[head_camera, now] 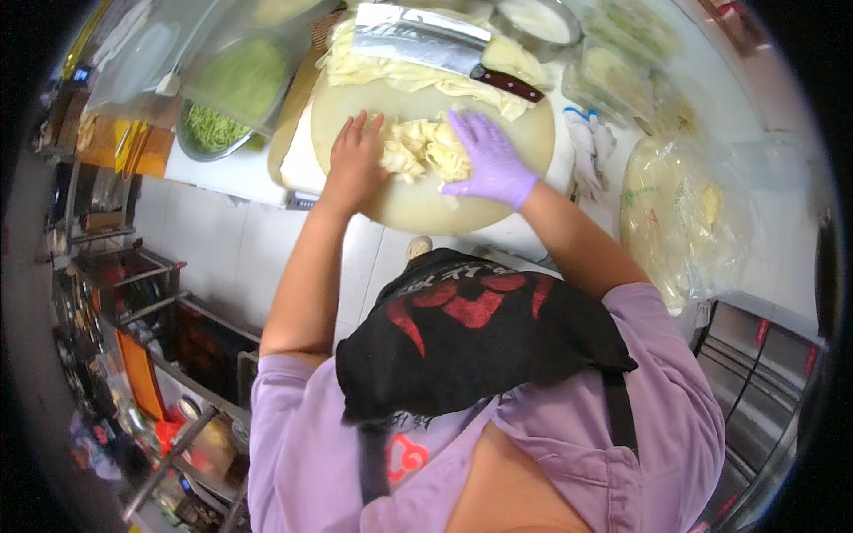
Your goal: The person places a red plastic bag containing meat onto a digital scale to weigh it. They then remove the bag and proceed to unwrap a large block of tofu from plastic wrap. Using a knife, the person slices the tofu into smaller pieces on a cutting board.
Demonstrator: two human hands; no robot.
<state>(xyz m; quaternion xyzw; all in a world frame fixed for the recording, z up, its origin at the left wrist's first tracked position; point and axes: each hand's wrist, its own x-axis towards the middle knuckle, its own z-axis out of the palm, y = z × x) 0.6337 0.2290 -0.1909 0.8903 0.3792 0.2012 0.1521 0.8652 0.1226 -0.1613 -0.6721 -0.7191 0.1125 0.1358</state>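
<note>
A heap of pale yellow food strips (426,148), which look like cut thin sheets, lies on a round cutting board (426,213). At its left side is my bare left hand (358,156), fingers spread and pointing away from me. My right hand (492,160), in a purple glove, touches the heap's right side with fingers apart. Neither hand is closed around anything. Beyond them, a cleaver (423,41) with a dark wooden handle rests flat on a larger layer of pale yellow sheets (373,72) along the board's far edge.
On the left stands a metal bowl of green shreds (216,126), partly behind a clear plastic container. A round metal pot (536,23) with white contents is at the back. White gloves (590,150) and a clear plastic bag (673,220) lie to the right.
</note>
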